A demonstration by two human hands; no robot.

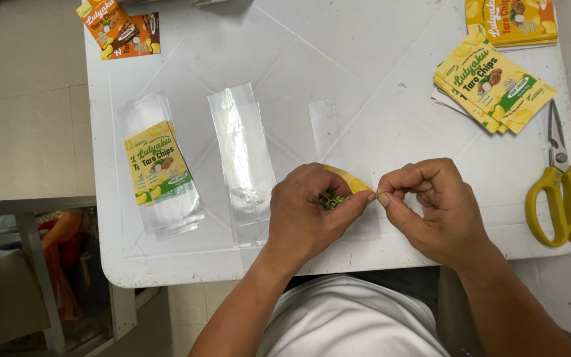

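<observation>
We see two orange printed cards (119, 30) at the far left, then two clear plastic sleeves (242, 158), one (160, 168) holding a yellow-green card. Our left hand (308, 215) and right hand (431, 205) pinch one curled yellow-green label (345, 188) between them; one pair of yellow-handled scissors (563, 192) lies right.

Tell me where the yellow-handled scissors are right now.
In the head view, the scissors lie near the right edge of the white table, just below the stack of yellow labels and to the right of the right hand.
</observation>
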